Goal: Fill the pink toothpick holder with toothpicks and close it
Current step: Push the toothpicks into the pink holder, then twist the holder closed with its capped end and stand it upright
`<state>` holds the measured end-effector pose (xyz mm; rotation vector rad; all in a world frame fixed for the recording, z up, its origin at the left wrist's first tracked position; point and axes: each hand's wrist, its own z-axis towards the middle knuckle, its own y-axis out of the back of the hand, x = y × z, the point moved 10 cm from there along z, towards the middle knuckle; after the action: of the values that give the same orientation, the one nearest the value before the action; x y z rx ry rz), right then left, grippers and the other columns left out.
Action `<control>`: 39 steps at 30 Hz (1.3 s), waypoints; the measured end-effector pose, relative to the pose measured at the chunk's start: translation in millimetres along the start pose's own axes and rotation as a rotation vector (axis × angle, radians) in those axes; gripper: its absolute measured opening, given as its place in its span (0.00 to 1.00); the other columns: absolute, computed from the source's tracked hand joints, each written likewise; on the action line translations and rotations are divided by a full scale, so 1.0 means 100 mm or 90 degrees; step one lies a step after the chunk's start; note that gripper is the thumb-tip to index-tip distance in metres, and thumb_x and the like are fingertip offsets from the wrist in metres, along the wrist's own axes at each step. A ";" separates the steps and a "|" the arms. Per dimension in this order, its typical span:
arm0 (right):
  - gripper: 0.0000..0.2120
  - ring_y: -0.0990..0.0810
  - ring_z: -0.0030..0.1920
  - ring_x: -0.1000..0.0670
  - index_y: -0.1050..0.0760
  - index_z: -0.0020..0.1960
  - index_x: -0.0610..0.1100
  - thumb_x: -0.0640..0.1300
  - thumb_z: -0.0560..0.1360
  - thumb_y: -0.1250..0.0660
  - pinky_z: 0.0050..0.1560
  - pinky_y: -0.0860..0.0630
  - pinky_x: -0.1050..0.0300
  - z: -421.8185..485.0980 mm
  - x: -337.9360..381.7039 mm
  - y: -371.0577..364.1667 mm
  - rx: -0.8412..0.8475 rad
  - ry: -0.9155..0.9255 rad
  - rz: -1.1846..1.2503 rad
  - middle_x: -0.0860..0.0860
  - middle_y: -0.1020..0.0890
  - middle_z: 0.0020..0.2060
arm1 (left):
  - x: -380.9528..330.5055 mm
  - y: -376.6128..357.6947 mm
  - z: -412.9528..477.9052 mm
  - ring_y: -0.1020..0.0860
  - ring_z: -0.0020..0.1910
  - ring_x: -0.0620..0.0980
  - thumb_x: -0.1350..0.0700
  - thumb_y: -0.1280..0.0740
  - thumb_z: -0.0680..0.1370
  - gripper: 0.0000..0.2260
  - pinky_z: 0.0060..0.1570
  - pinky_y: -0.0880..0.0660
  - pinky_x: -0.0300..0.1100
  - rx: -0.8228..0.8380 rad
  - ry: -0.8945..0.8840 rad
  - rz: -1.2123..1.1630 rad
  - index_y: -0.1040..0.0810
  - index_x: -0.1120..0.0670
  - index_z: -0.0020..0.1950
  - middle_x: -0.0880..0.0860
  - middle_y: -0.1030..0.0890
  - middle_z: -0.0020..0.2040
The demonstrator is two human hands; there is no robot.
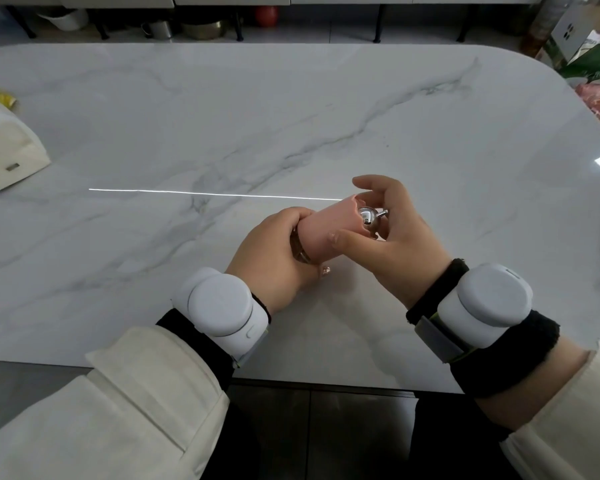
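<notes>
While held clear above the marble worktop (pixel 222 116), lies nearly on its side, tilted up toward the right: the pink toothpick holder (pixel 321 233). Gripped at its lower end by the left hand (pixel 274 254), fingers wrapped round the body, a glimpse of metal just visible under the palm. Met at the upper end by the right hand (pixel 392 230), thumb pressed along the pink side, fingers curled round a shiny chrome ball top (pixel 368 216) with a small stem poking out. Hard to say whether that top is seated or loose; partly hidden by the fingers. Both wrists strapped with white round trackers, left tracker (pixel 222 306) and right tracker (pixel 489 299), over dark cuffs and cream sleeves.

Around it, not much in the way. Far left on the worktop, well apart from the hands: a cream pouch (pixel 7 147), with something yellow (pixel 0 97) just behind it. Across the middle, a thin bright streak of reflected light (pixel 205 193). Beyond the far edge, pots and a red ball (pixel 266 14) on the floor; at the right corner, boxes and green packaging (pixel 589 60).
</notes>
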<state>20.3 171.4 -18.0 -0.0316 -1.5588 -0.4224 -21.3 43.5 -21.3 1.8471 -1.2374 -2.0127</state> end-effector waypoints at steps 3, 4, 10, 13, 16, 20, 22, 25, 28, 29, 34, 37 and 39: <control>0.28 0.23 0.42 0.60 0.34 0.59 0.59 0.46 0.60 0.32 0.41 0.26 0.65 0.00 0.05 0.01 -0.009 0.019 -0.001 0.60 0.24 0.48 | 0.02 0.01 0.00 0.24 0.49 0.51 0.57 0.24 0.63 0.25 0.46 0.30 0.40 -0.008 0.003 -0.007 0.27 0.49 0.58 0.51 0.21 0.54; 0.28 0.24 0.39 0.61 0.34 0.58 0.59 0.46 0.61 0.32 0.40 0.26 0.66 0.00 0.07 0.02 -0.012 0.026 -0.006 0.60 0.24 0.47 | 0.03 0.02 0.00 0.24 0.48 0.50 0.57 0.24 0.63 0.25 0.46 0.31 0.40 -0.009 0.002 -0.008 0.27 0.48 0.58 0.51 0.21 0.53; 0.27 0.23 0.39 0.57 0.34 0.58 0.60 0.48 0.61 0.32 0.39 0.28 0.65 0.00 0.06 0.05 -0.025 0.021 -0.018 0.59 0.25 0.44 | 0.04 0.03 0.01 0.25 0.46 0.48 0.57 0.24 0.63 0.25 0.43 0.32 0.37 -0.013 -0.008 -0.015 0.27 0.47 0.57 0.49 0.21 0.52; 0.27 0.24 0.38 0.58 0.34 0.59 0.58 0.48 0.64 0.27 0.39 0.29 0.64 0.00 0.05 0.07 -0.031 0.021 -0.023 0.57 0.25 0.43 | 0.04 0.03 0.02 0.25 0.46 0.48 0.58 0.24 0.63 0.25 0.42 0.31 0.34 -0.018 -0.015 -0.016 0.26 0.47 0.56 0.48 0.22 0.51; 0.25 0.25 0.35 0.61 0.33 0.59 0.56 0.49 0.66 0.26 0.38 0.29 0.67 0.01 0.05 0.10 -0.041 0.021 -0.046 0.56 0.25 0.41 | 0.04 0.03 0.02 0.25 0.46 0.48 0.59 0.24 0.63 0.25 0.42 0.31 0.32 -0.016 -0.022 -0.019 0.26 0.47 0.57 0.48 0.22 0.52; 0.23 0.23 0.35 0.60 0.32 0.57 0.53 0.54 0.65 0.27 0.37 0.28 0.68 0.01 0.04 0.13 -0.064 0.009 -0.080 0.55 0.25 0.39 | 0.04 0.02 0.02 0.25 0.46 0.47 0.59 0.24 0.63 0.25 0.43 0.31 0.33 -0.012 -0.027 -0.023 0.26 0.47 0.57 0.48 0.22 0.52; 0.22 0.20 0.39 0.52 0.31 0.56 0.53 0.55 0.65 0.28 0.39 0.27 0.62 0.01 0.01 0.13 -0.063 -0.005 -0.079 0.54 0.25 0.40 | 0.04 0.02 0.01 0.25 0.46 0.46 0.59 0.23 0.63 0.26 0.44 0.30 0.33 -0.010 -0.023 -0.034 0.26 0.47 0.57 0.47 0.22 0.51; 0.22 0.19 0.40 0.46 0.31 0.55 0.53 0.56 0.66 0.28 0.40 0.25 0.57 0.02 -0.01 0.13 -0.062 -0.018 -0.082 0.52 0.24 0.40 | 0.07 0.02 0.01 0.24 0.45 0.46 0.59 0.23 0.62 0.26 0.45 0.28 0.36 -0.011 -0.008 -0.052 0.26 0.46 0.56 0.45 0.22 0.48; 0.19 0.19 0.37 0.48 0.30 0.52 0.55 0.57 0.66 0.29 0.36 0.23 0.59 0.02 -0.02 0.13 -0.060 -0.026 -0.068 0.51 0.24 0.41 | 0.10 0.01 0.01 0.21 0.46 0.47 0.60 0.23 0.61 0.26 0.47 0.24 0.40 -0.005 0.017 -0.101 0.26 0.46 0.55 0.42 0.21 0.47; 0.17 0.19 0.34 0.49 0.29 0.51 0.55 0.58 0.65 0.29 0.33 0.23 0.60 0.02 -0.02 0.13 -0.061 -0.029 -0.047 0.52 0.24 0.40 | 0.12 0.00 0.01 0.20 0.46 0.47 0.60 0.22 0.61 0.26 0.48 0.22 0.43 0.000 0.031 -0.132 0.25 0.46 0.55 0.44 0.20 0.48; 0.15 0.19 0.28 0.52 0.26 0.46 0.55 0.58 0.63 0.30 0.33 0.20 0.55 0.04 -0.10 0.14 -0.080 -0.064 0.070 0.51 0.24 0.38 | 0.20 -0.05 0.00 0.19 0.50 0.55 0.63 0.25 0.58 0.25 0.57 0.23 0.52 0.022 0.111 -0.403 0.22 0.53 0.55 0.56 0.17 0.50; 0.14 0.19 0.29 0.50 0.26 0.46 0.54 0.56 0.63 0.30 0.35 0.21 0.53 0.06 -0.14 0.13 -0.082 -0.076 0.124 0.49 0.24 0.41 | 0.23 -0.10 0.02 0.20 0.44 0.53 0.60 0.29 0.66 0.14 0.48 0.22 0.40 0.021 0.182 -0.604 0.20 0.58 0.50 0.57 0.18 0.46; 0.14 0.19 0.29 0.51 0.27 0.47 0.54 0.55 0.64 0.30 0.35 0.20 0.53 0.06 -0.13 0.10 -0.074 -0.073 0.137 0.50 0.25 0.42 | 0.32 -0.09 0.03 0.21 0.38 0.48 0.56 0.31 0.71 0.05 0.45 0.22 0.38 -0.029 0.248 -0.685 0.20 0.57 0.45 0.53 0.18 0.41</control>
<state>17.9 185.5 -28.3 -0.3150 -1.6220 -0.3451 -28.0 31.9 -51.5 3.0464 -0.0203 -1.7775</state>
